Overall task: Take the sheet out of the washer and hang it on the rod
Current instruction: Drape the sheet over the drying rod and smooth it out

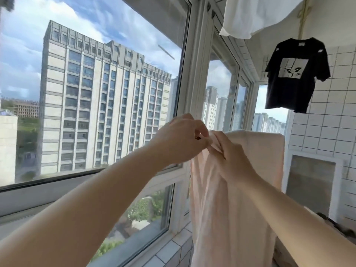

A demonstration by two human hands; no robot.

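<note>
The pale pink, crumpled fabric sheet [227, 199] is raised in front of the large glass window [96, 93] and falls in long folds below the lower frame edge. Its upper edge is bunched between both hands. The left hand [183, 139] has fingers curled and pinches the gathered top of the sheet from the left. The right hand [233, 157] grips the same bunch from the right, fingers closed over the cloth; the two hands touch. Behind the hands, a flatter pale pink portion [264, 149] lies draped over a horizontal edge; its support is hidden. A black printed T-shirt [296, 74] hangs upper right before the white tiled wall [331, 132]. A white cloth [256, 14] hangs at the top edge.
</note>
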